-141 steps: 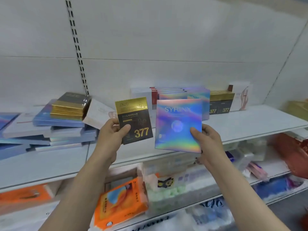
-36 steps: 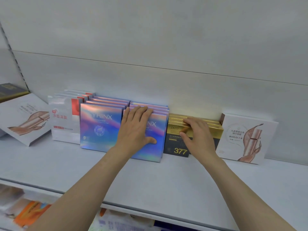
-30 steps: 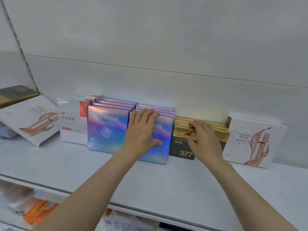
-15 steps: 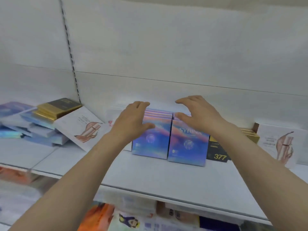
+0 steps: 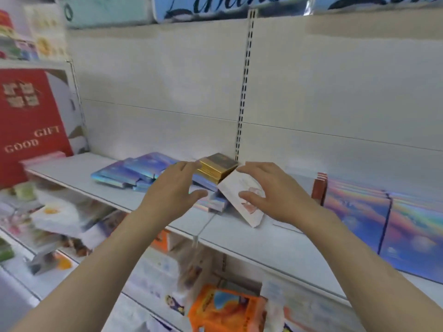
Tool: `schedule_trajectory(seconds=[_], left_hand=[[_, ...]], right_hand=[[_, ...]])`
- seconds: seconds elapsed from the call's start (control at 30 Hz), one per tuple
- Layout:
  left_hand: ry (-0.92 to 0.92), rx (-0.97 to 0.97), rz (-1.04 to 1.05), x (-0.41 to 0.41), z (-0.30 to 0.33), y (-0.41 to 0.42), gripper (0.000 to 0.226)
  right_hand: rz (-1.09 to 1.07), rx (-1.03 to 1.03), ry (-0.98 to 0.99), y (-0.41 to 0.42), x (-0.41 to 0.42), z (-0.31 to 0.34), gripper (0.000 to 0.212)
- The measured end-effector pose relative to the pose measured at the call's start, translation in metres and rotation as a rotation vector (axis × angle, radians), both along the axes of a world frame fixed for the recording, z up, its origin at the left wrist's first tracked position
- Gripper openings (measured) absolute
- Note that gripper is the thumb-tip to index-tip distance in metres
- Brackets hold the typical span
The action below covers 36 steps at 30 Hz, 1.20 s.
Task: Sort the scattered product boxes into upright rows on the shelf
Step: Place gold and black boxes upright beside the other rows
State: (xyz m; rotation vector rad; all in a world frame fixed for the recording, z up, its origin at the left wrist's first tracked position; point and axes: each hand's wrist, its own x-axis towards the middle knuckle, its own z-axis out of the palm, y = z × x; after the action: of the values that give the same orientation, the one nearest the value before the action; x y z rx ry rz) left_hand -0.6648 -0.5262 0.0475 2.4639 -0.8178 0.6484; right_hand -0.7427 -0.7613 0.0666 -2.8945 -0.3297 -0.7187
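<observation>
Both hands hover over the white shelf point(image 5: 239, 238), in front of a loose pile of product boxes. The left hand point(image 5: 171, 190) has its fingers spread and relaxed, holding nothing, and it covers the near edge of the flat-lying holographic blue boxes point(image 5: 134, 171). The right hand point(image 5: 271, 190) is likewise slack-fingered and empty, thumb and fingers apart on either side of the white box point(image 5: 236, 190), which leans tilted against the pile – whether the fingers touch it cannot be told through the blur. Behind both hands, a short stack of gold-and-black boxes point(image 5: 217, 166) lies flat on top of the pile, just in front of the slotted upright point(image 5: 244, 92) of the back panel.

To the right of the white box stand the upright rows: red-edged boxes point(image 5: 320, 188) first, then large holographic boxes point(image 5: 383, 224) facing forward. Far to the left of the pile a red gift box point(image 5: 28, 121) stands on end, lettered GOOD GIFT. Below the shelf, an orange packet point(image 5: 223, 307) sits among blurred goods – little else there can be made out
</observation>
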Motion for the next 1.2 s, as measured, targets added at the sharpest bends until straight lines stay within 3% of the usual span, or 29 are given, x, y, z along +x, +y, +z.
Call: schedule_trajectory(seconds=[0.2, 0.43, 0.57, 0.8, 0.9, 0.97, 1.03, 1.1, 1.2], left_hand=[[0.095, -0.025, 0.055, 0.057, -0.032, 0.052, 0.065], [0.195, -0.031, -0.067, 0.162, -0.039, 0.04, 0.066], [0.376, -0.057, -0.167, 0.216, -0.029, 0.015, 0.067], [0.705, -0.32, -0.218, 0.279, -0.024, 0.006, 0.07], [0.946, -0.491, -0.238, 0.302, -0.032, 0.024, 0.072], [1.051, -0.591, -0.268, 0.315, -0.039, 0.04, 0.06], [1.092, -0.632, -0.329, 0.322, -0.045, 0.054, 0.032], [1.08, -0.688, -0.363, 0.324, -0.049, 0.064, 0.015], [1.057, -0.799, -0.348, 0.326, -0.052, 0.075, 0.018]], right_hand=[[0.041, 0.087, 0.092, 0.043, 0.071, -0.033, 0.054], [-0.262, 0.195, 0.082, 0.029, 0.187, -0.049, 0.047], [-0.213, 0.207, 0.148, 0.041, 0.222, -0.065, 0.044], [0.001, 0.279, 0.146, 0.067, 0.25, -0.064, 0.047], [-0.143, 0.391, 0.055, 0.067, 0.253, -0.068, 0.048], [-0.384, 0.363, -0.032, 0.067, 0.251, -0.069, 0.044], [-0.565, 0.27, 0.026, 0.074, 0.248, -0.071, 0.044], [-0.612, 0.161, 0.143, 0.087, 0.247, -0.077, 0.052], [-0.522, 0.257, 0.129, 0.114, 0.247, -0.077, 0.054]])
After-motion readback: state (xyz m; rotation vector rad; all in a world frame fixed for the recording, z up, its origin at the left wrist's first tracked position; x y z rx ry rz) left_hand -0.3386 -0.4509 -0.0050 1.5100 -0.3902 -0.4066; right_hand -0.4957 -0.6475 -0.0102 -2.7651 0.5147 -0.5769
